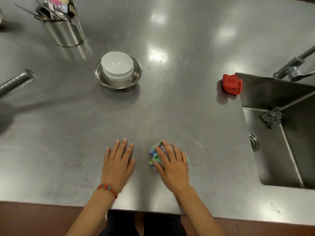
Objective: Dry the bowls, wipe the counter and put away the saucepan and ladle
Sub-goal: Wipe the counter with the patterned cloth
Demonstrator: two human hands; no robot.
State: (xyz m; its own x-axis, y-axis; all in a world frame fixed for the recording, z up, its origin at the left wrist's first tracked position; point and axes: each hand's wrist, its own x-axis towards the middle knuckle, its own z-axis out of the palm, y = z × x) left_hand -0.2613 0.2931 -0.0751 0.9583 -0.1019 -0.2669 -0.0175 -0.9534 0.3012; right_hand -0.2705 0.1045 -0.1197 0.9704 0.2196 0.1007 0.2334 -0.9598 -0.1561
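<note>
So the counter (pixel 170 108) is the stainless one, and the spotted cloth (pixel 156 156) sits bunched up right under the right hand (pixel 172 165), just beside the left hand (pixel 118 165) at about its 3 o'clock. The bowls (pixel 117 66), white ones stacked inside a metal bowl (pixel 136 72), are well up at 12 o'clock from the left hand, nothing in between. Utensil holder (pixel 65 32) is out at 11 o'clock, a red cloth (pixel 232 84) at 2 o'clock by the sink (pixel 272 150), with a scrubber (pixel 271 118) in the basin. Left hand lies flat on the steel, fingers spread, holding nothing. Right hand is pressed palm-down over the cloth, fingers loosely curled on it.
</note>
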